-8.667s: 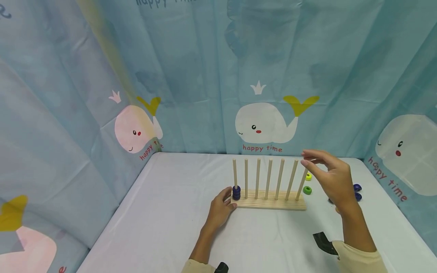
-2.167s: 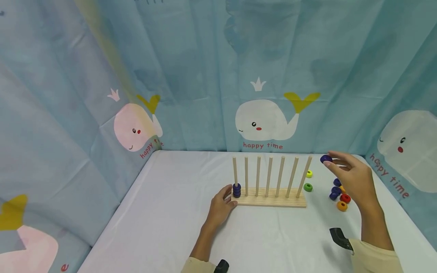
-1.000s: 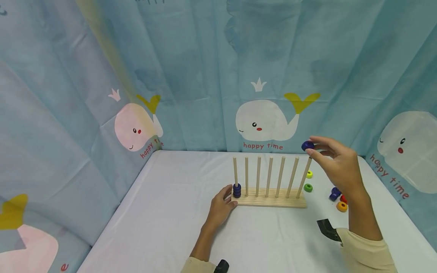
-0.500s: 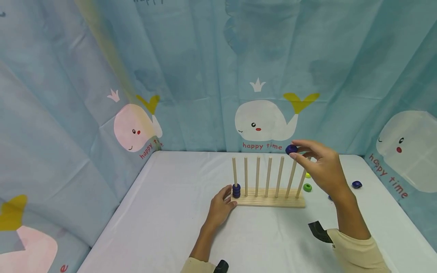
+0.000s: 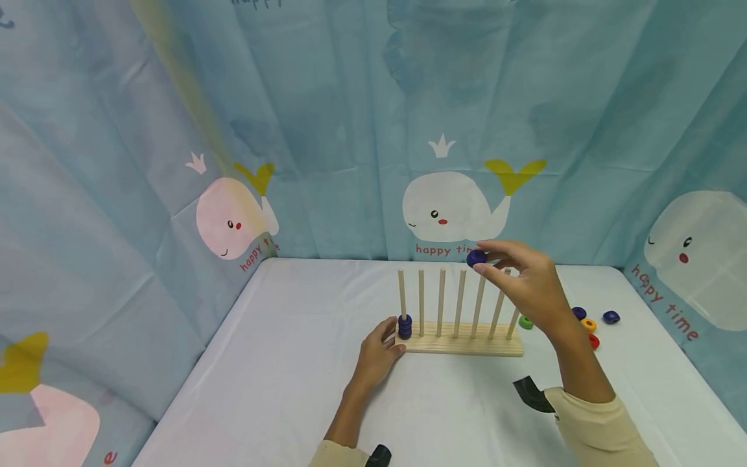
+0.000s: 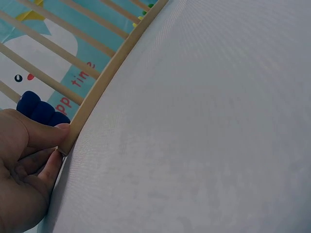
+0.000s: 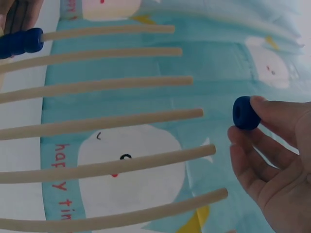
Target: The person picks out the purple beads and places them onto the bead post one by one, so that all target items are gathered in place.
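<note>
My right hand [image 5: 533, 285] pinches a dark blue bead [image 5: 475, 259] between thumb and fingertips, above the right-hand pegs of a wooden peg rack [image 5: 461, 348]. In the right wrist view the held bead [image 7: 245, 114] is apart from the peg tips, its hole turned towards them. My left hand [image 5: 375, 357] grips the left end of the rack's base; the left wrist view shows thumb and finger pinching the base [image 6: 99, 90]. A short stack of dark blue beads [image 5: 404, 326] sits low on the leftmost peg. The other pegs bear no beads. My right hand hides part of the rightmost pegs.
Loose beads lie on the white table [image 5: 280, 363] right of the rack: a green bead [image 5: 526, 322], a yellow-orange bead [image 5: 588, 325], a red bead [image 5: 593, 340] and dark blue beads [image 5: 611, 317]. My right forearm covers part of that area. A whale-print curtain [image 5: 338, 194] stands behind.
Empty near the rightmost peg at first, my right hand later holds a dark blue bead by the loose beads and has since carried it left over the pegs. My left hand stays put.
</note>
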Tool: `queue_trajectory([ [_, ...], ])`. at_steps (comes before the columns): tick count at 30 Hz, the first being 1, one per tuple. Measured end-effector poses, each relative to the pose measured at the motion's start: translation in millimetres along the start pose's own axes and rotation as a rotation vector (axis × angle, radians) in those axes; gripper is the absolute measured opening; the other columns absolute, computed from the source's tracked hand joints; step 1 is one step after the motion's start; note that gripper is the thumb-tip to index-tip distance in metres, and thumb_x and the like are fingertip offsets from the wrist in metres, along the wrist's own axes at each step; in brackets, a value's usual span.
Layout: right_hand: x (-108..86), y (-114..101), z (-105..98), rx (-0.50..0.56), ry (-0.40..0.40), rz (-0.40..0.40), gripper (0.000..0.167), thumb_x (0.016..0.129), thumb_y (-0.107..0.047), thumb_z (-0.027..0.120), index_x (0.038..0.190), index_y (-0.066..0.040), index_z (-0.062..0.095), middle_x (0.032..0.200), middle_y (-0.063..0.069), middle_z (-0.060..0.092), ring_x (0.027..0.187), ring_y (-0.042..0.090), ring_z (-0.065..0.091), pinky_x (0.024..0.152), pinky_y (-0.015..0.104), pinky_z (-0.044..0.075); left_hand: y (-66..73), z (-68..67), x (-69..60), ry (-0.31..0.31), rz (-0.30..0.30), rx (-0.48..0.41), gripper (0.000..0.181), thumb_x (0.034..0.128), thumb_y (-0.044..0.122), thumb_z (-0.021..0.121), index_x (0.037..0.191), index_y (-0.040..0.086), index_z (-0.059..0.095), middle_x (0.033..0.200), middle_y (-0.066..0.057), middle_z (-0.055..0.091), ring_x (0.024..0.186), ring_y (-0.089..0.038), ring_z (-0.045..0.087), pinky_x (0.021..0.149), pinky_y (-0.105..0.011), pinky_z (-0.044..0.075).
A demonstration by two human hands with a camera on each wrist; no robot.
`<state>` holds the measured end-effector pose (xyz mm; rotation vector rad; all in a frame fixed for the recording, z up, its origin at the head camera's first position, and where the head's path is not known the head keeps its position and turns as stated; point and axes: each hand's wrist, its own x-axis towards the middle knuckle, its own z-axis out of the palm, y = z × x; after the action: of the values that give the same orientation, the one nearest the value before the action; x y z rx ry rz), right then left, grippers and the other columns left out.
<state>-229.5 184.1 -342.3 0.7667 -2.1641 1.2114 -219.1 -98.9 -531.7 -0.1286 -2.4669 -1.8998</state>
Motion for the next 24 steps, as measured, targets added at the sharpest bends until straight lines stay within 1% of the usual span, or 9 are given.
queue_trajectory([
  [7, 3.3, -1, 11, 0.014, -0.02, -0.004, 0.039, 0.091, 0.001, 0.081, 0.129, -0.006, 0.075, 0.118, 0.007, 0.076, 0.099, 0.003, 0.068, 0.084, 0.006, 0.055, 0.6, 0.3, -1.2, -0.003, -0.001, -0.007, 0.067, 0.0946, -0.008, 0.07, 0.157, -0.002, 0.046, 0.156, -0.025, 0.052, 0.145, -0.037, 0.053, 0.114, -0.027, 0.053],
  [12, 6.1, -2, 17, 0.02, -0.04, -0.008, 0.037, 0.092, -0.002, 0.081, 0.129, -0.008, 0.075, 0.118, 0.005, 0.076, 0.1, 0.008, 0.069, 0.084, 0.007, 0.055, 0.6, 0.0, -1.6, -0.003, 0.009, -0.003, 0.066, 0.0948, -0.008, 0.07, 0.157, -0.003, 0.046, 0.156, -0.027, 0.052, 0.145, -0.039, 0.052, 0.114, -0.028, 0.053],
  [13, 6.8, -2, 18, 0.025, -0.044, -0.01, 0.037, 0.092, -0.002, 0.081, 0.129, -0.008, 0.075, 0.118, 0.006, 0.076, 0.1, 0.01, 0.069, 0.084, 0.007, 0.056, 0.6, -0.1, -1.9, -0.002, 0.013, -0.004, 0.066, 0.0946, -0.008, 0.07, 0.156, -0.003, 0.046, 0.156, -0.027, 0.051, 0.145, -0.04, 0.052, 0.114, -0.029, 0.053],
  [16, 9.0, -1, 22, 0.029, -0.051, -0.017, 0.037, 0.092, -0.002, 0.081, 0.128, -0.007, 0.075, 0.118, 0.006, 0.076, 0.1, 0.009, 0.069, 0.082, 0.007, 0.056, 1.9, -0.8, -3.5, 0.001, 0.021, -0.026, 0.067, 0.0938, -0.008, 0.072, 0.155, -0.003, 0.047, 0.156, -0.028, 0.052, 0.145, -0.04, 0.053, 0.115, -0.033, 0.053],
  [19, 11.3, -1, 25, 0.032, -0.058, -0.025, 0.036, 0.092, -0.002, 0.082, 0.127, -0.006, 0.075, 0.117, 0.006, 0.076, 0.1, 0.009, 0.069, 0.084, 0.007, 0.057, 2.7, -1.1, -4.8, 0.003, 0.031, -0.038, 0.066, 0.0932, -0.009, 0.072, 0.155, -0.003, 0.048, 0.155, -0.029, 0.052, 0.145, -0.042, 0.052, 0.115, -0.038, 0.053],
  [20, 12.2, 0, 26, 0.033, -0.062, -0.026, 0.036, 0.092, -0.002, 0.082, 0.126, -0.006, 0.075, 0.117, 0.006, 0.076, 0.1, 0.009, 0.069, 0.084, 0.007, 0.058, 2.9, -1.2, -5.0, 0.003, 0.032, -0.037, 0.066, 0.0933, -0.009, 0.072, 0.155, -0.003, 0.048, 0.155, -0.028, 0.052, 0.145, -0.041, 0.052, 0.115, -0.038, 0.053],
  [24, 16.3, -1, 31, 0.062, -0.077, -0.033, 0.035, 0.091, -0.002, 0.082, 0.125, -0.006, 0.076, 0.116, 0.005, 0.075, 0.101, 0.012, 0.069, 0.087, 0.009, 0.059, 2.2, -1.0, -4.1, 0.003, 0.033, -0.007, 0.065, 0.094, -0.009, 0.071, 0.155, -0.004, 0.048, 0.155, -0.028, 0.052, 0.145, -0.041, 0.052, 0.115, -0.035, 0.053],
])
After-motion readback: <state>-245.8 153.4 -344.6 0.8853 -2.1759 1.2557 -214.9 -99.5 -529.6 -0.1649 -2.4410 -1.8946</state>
